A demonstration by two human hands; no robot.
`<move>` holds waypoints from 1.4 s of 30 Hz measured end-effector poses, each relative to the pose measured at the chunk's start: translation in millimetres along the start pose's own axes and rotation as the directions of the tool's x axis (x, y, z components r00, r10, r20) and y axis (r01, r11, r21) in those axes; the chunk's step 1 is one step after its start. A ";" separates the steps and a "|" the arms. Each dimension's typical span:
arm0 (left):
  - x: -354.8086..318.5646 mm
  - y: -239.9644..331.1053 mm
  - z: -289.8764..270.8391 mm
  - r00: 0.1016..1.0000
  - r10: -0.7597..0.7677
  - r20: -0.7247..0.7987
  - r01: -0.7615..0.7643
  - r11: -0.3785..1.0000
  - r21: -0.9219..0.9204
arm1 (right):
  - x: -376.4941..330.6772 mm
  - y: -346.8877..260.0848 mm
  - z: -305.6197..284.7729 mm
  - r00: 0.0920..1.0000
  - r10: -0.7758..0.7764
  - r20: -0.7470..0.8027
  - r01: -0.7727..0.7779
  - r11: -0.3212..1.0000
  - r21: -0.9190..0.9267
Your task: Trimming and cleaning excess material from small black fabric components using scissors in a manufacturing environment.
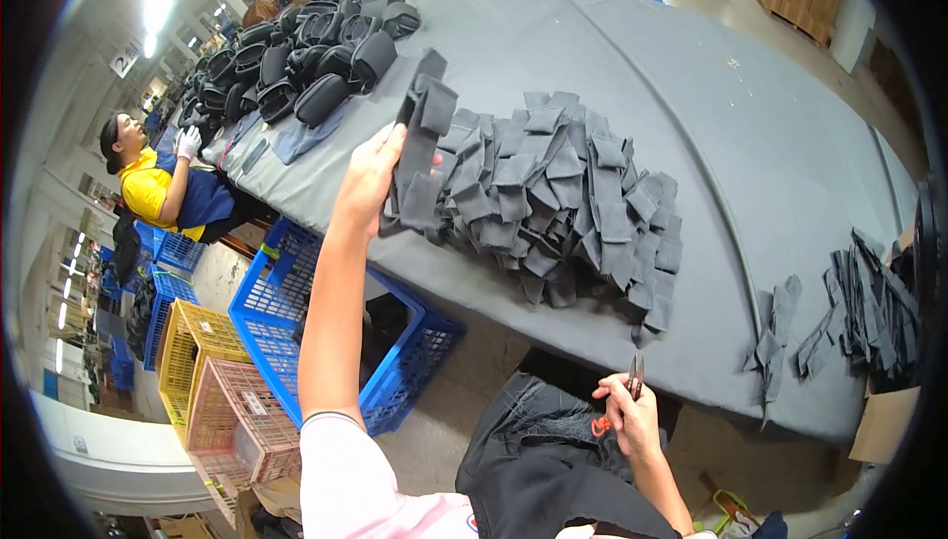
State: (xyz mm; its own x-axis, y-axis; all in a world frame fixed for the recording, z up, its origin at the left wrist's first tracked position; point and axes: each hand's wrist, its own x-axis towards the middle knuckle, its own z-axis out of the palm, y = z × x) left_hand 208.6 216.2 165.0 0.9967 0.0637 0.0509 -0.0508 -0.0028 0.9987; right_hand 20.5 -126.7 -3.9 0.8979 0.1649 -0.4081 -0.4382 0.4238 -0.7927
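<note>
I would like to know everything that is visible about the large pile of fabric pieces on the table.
The pile is a loose heap of many dark grey pieces, apparently matte cloth, with squarish flaps and strips overlapping at varied angles. It rests on the grey-covered table, near the edge closest to the person. At its left end, the left hand holds up a similar piece; whether they touch is unclear.

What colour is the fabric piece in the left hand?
Dark grey; the fabric piece shows best in the head view.
</note>
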 end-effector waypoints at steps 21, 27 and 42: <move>-55.0 -95.2 -8.7 0.856 0.428 -0.288 -0.127 0.716 0.686 | -4.4 9.8 0.9 0.988 0.105 0.110 -0.102 0.994 -0.033; -159.0 -191.2 41.6 0.843 0.239 -0.482 0.044 0.862 0.505 | -25.9 19.7 -21.7 0.989 0.104 0.104 -0.104 0.995 -0.014; -263.1 -251.6 161.2 0.941 -0.262 0.215 -0.083 0.437 0.896 | -62.2 18.4 -63.3 0.998 -0.017 -0.064 0.025 0.992 0.126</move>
State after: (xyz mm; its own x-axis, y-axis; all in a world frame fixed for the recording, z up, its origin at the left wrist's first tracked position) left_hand -30.5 39.3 -99.6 0.9647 -0.1538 -0.2138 -0.0478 -0.9005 0.4321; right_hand -46.1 -185.6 -21.7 0.9009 0.1005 -0.4222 -0.4064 0.5365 -0.7396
